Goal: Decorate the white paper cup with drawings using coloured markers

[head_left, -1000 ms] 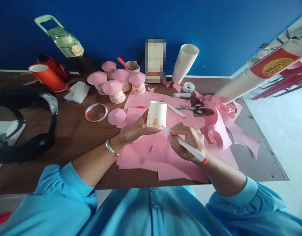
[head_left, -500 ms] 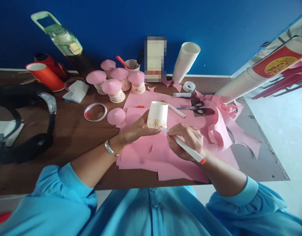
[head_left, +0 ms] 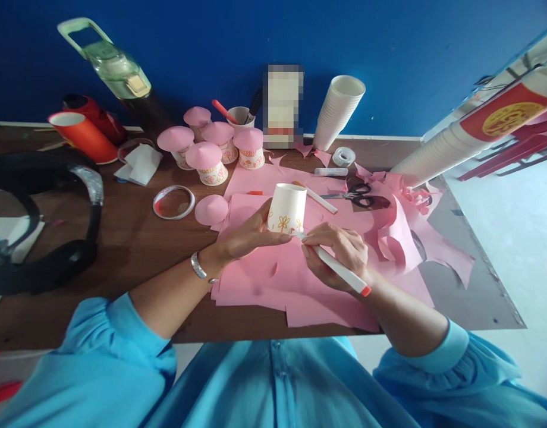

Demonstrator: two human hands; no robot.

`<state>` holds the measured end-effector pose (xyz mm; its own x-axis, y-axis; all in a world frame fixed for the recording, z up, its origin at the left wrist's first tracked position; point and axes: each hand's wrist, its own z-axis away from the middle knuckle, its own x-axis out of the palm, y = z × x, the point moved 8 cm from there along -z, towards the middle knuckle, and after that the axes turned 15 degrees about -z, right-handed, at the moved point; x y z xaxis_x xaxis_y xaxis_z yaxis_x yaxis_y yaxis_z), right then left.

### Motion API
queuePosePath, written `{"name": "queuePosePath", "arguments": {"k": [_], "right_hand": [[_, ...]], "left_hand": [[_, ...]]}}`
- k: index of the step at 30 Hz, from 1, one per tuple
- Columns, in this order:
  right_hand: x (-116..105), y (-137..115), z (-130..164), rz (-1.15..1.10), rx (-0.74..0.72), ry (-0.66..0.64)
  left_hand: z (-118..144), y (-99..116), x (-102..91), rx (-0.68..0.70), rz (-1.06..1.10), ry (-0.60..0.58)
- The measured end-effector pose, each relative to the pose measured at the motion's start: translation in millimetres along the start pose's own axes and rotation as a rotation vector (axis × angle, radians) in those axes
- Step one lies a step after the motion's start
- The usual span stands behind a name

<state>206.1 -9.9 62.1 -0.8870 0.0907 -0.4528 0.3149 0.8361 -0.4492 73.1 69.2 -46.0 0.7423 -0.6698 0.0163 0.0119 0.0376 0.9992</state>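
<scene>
At my worktop (head_left: pixel 135 249), I steady an upturned white paper cup (head_left: pixel 286 207) with my left hand (head_left: pixel 247 236), thumb and fingers curled around its lower edge, the cup standing on a spread of pink paper sheets (head_left: pixel 273 279) near the middle of the worktop. My right hand (head_left: pixel 340 252) is pinched around a white marker (head_left: pixel 338 268) with an orange end cap, its tip touching the cup's lower rim, just beside small orange flower drawings on the cup's wall. A silver bracelet (head_left: pixel 198 266) circles my left wrist; both arms wear light blue sleeves.

Behind the cup, toward the blue wall, stand five finished cups with pink paper caps (head_left: pixel 208 156), grouped close together, and a loose pink cap (head_left: pixel 211 209) lies just left of the sheets. A clear tape ring (head_left: pixel 173 203) lies near it. Black-handled scissors (head_left: pixel 360 196) rest on the pink paper to the right of the cup, with curled pink offcuts (head_left: pixel 407 226) beyond them. A tall stack of white cups (head_left: pixel 338 110) leans against the wall, a small roll of tape (head_left: pixel 343 156) at its foot. At the far left sit black headphones (head_left: pixel 46 220), an orange cup (head_left: pixel 84 138) on its side and a green-lidded bottle (head_left: pixel 113 65).
</scene>
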Motion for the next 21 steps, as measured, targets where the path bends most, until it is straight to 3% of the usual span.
{"name": "queuePosePath", "arguments": {"k": [21], "right_hand": [[-1.4,-1.6,-1.4,0.045,-0.004,0.023]], "left_hand": [[-0.7,3.5,1.6,-0.008,0.038,0.006]]}}
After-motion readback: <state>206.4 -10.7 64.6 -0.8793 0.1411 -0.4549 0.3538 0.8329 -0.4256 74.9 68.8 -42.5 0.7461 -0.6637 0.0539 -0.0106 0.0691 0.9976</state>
